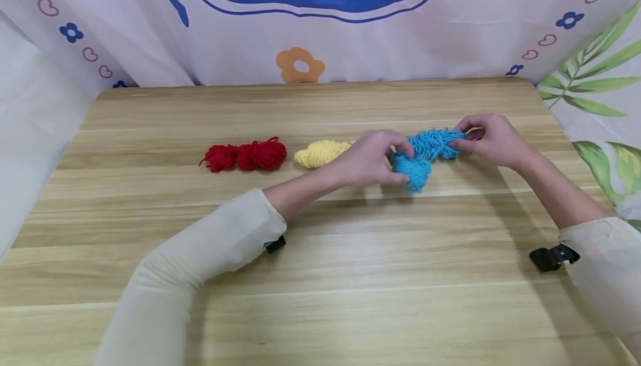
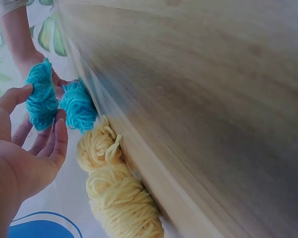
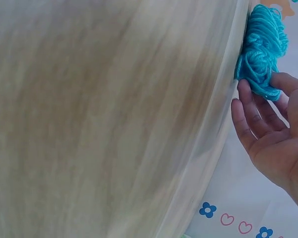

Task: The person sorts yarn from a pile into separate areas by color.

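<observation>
My left hand [image 1: 369, 159] grips a small blue yarn bundle [image 1: 413, 172] between thumb and fingers, held just in front of a larger blue yarn skein [image 1: 434, 143]. The right hand [image 1: 493, 139] pinches the right end of that larger skein, which lies on the table. In the left wrist view the held bundle [image 2: 41, 96] stands upright between the left fingers, raised beside the other blue skein [image 2: 78, 106]. Yellow yarn [image 1: 320, 153] lies just left, partly hidden by my left hand; the left wrist view shows it as a small bundle [image 2: 97, 148] and a bigger skein [image 2: 124, 203].
Red yarn [image 1: 261, 154] lies in the same row at the left, with a smaller red bundle [image 1: 220, 158] against it. The wooden table [image 1: 320, 299] meets a printed white cloth [image 1: 235, 49] at its far edge. Leaf-patterned fabric [image 1: 601, 85] hangs on the right.
</observation>
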Demonstrator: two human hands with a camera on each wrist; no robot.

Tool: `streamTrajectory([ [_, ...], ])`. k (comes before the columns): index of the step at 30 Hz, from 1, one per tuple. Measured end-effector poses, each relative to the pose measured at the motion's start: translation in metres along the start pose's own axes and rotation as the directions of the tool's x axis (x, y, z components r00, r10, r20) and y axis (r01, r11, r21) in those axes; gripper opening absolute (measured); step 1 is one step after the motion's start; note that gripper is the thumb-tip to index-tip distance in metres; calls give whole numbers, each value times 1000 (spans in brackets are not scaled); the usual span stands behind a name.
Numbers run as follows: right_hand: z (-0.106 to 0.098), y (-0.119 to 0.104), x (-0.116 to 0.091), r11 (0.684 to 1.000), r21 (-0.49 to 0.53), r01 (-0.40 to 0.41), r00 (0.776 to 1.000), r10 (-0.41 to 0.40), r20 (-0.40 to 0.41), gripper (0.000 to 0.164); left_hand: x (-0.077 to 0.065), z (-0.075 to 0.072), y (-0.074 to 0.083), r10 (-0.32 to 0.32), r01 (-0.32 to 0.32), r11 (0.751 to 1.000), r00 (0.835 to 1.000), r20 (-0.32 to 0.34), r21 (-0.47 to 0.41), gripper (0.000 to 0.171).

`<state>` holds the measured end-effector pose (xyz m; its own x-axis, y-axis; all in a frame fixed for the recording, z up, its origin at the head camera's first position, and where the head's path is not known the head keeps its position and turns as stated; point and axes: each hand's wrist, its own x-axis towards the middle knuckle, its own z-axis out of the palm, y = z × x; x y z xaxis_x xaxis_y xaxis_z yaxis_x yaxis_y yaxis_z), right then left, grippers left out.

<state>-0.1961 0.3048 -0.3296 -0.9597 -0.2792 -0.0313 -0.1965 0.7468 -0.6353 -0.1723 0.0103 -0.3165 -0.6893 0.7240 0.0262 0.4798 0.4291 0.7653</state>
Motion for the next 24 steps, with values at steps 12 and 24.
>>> streamTrajectory([
  [12,-1,3,-1,1000,-1,-3,1000,3,-14,28,12,7,1,17,-18,1000,1000,21,19,37],
  [24,-1,4,-4,1000,15,17,999,-17,-27,29,19,9,1,-7,6,1000,1000,6,9,36],
])
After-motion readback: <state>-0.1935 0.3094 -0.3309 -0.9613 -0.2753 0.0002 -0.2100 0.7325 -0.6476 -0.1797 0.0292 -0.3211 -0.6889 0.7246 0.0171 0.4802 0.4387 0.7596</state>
